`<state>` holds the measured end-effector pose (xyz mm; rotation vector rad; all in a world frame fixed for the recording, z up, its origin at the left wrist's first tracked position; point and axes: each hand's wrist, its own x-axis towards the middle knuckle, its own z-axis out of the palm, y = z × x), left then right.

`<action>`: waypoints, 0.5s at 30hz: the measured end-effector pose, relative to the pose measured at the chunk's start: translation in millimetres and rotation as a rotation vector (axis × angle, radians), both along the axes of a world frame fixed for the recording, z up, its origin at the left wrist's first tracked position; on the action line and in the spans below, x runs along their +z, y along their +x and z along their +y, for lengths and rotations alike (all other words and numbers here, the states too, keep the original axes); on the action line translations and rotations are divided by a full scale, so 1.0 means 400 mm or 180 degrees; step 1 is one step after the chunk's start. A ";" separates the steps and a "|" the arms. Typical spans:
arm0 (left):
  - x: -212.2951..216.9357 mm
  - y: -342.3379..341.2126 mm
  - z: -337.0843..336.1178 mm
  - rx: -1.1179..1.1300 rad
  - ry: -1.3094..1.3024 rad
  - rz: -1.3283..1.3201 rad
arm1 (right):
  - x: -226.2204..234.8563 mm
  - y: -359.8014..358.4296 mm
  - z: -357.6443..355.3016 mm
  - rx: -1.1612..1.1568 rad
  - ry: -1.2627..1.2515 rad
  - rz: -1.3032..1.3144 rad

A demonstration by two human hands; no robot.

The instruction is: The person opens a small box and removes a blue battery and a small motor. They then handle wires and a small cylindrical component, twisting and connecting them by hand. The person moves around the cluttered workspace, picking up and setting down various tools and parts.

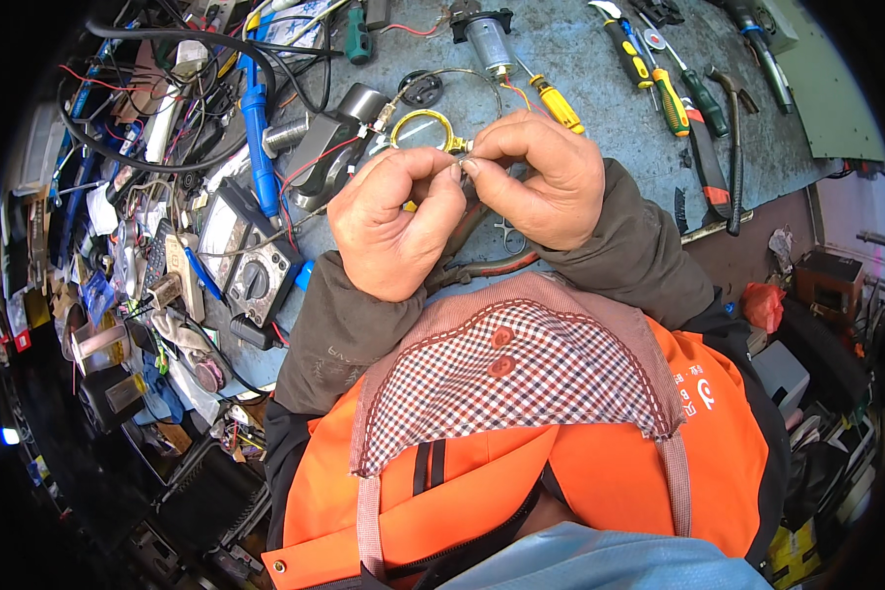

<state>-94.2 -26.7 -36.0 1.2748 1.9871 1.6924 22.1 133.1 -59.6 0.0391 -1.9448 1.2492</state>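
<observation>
My left hand (398, 218) and my right hand (549, 177) meet over the workbench with thumbs and forefingers closed. Their fingertips pinch what looks like a thin wire (459, 164), mostly hidden by the fingers. Just beyond them lies a yellow ring (395, 126), and past it a small silver motor (490, 44) with thin leads. A yellow-handled screwdriver (559, 104) rests beyond my right hand. Under my wrists, a red-handled tool (497, 266) is partly covered. To the left of my left hand stands a black and grey device (326, 157).
A multimeter (258, 280) lies on the left of the bench (600, 138), near a long blue tool (259, 147) and heaped cables and parts. Screwdrivers (671, 103), a red-and-black tool (708, 162) and a hammer (734, 147) lie at the right.
</observation>
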 end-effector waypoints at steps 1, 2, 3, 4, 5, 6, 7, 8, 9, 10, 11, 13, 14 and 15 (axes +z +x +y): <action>0.001 0.000 -0.002 -0.0014 -0.0006 0.0031 | 0.002 0.001 0.000 -0.0012 0.0069 0.0030; 0.002 0.000 -0.003 -0.0028 -0.0013 0.0063 | 0.004 0.002 0.000 -0.0023 0.0137 0.0059; 0.003 0.001 -0.003 -0.0044 0.0020 0.0008 | 0.007 0.002 0.000 -0.0057 0.0231 0.0115; 0.003 0.004 -0.003 -0.0058 0.0049 -0.0048 | 0.009 0.002 0.000 -0.0089 0.0322 0.0171; 0.003 0.006 -0.004 -0.0071 0.0079 -0.0104 | 0.010 0.003 -0.001 -0.0120 0.0414 0.0226; 0.002 0.008 -0.005 -0.0062 0.0099 -0.0084 | 0.009 0.003 -0.003 -0.0165 0.0441 0.0249; 0.002 0.010 -0.005 -0.0058 0.0119 -0.0061 | 0.009 0.003 -0.005 -0.0214 0.0470 0.0277; 0.001 0.011 -0.004 -0.0054 0.0140 -0.0037 | 0.009 0.003 -0.007 -0.0264 0.0500 0.0304; 0.000 0.013 -0.004 -0.0052 0.0156 -0.0060 | 0.008 0.003 -0.008 -0.0276 0.0503 0.0319; -0.002 0.015 -0.005 -0.0048 0.0173 -0.0084 | 0.009 0.002 -0.010 -0.0285 0.0508 0.0333; -0.004 0.017 -0.006 -0.0043 0.0190 -0.0108 | 0.009 0.002 -0.011 -0.0293 0.0513 0.0348; -0.010 0.021 -0.003 0.0005 0.0247 -0.0120 | 0.007 0.002 -0.013 -0.0312 0.0485 0.0343; -0.011 0.023 -0.002 0.0029 0.0276 -0.0128 | 0.006 0.003 -0.014 -0.0322 0.0472 0.0339; -0.011 0.024 -0.002 0.0040 0.0271 -0.0173 | 0.005 0.003 -0.015 -0.0331 0.0469 0.0343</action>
